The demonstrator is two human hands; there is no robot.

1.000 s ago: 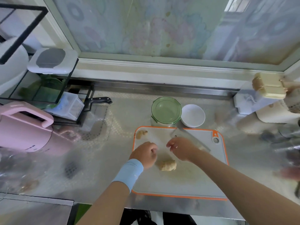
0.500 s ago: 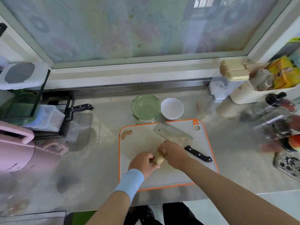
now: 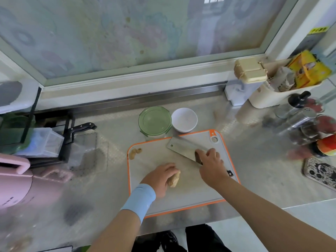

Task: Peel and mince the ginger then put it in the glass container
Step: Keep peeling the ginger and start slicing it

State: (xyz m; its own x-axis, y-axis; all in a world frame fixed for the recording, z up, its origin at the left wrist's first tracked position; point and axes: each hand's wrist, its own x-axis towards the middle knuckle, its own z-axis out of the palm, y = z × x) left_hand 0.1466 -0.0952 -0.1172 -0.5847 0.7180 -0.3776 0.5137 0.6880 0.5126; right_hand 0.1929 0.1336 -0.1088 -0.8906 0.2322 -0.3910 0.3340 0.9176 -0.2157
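Note:
A pale, knobby piece of ginger (image 3: 175,179) lies on the white cutting board with an orange rim (image 3: 189,195). My left hand (image 3: 160,178), with a light blue wristband, holds the ginger from the left. A steel cleaver (image 3: 183,147) lies slanted across the board's far right. My right hand (image 3: 211,163) is on its black handle, fingers curled round it. The glass container under a green lid (image 3: 154,121) stands just beyond the board. A few ginger scraps (image 3: 135,152) sit in the board's far left corner.
A white bowl (image 3: 184,120) stands right of the container. A pink appliance (image 3: 16,180) and a black rack with a knife (image 3: 80,127) are at the left. Jars and bottles (image 3: 307,122) crowd the right side, with a patterned phone (image 3: 320,171) nearer the counter's front edge.
My right hand has left the ginger and moved right onto the cleaver's handle. My left hand keeps hold of the ginger. The view has shifted slightly.

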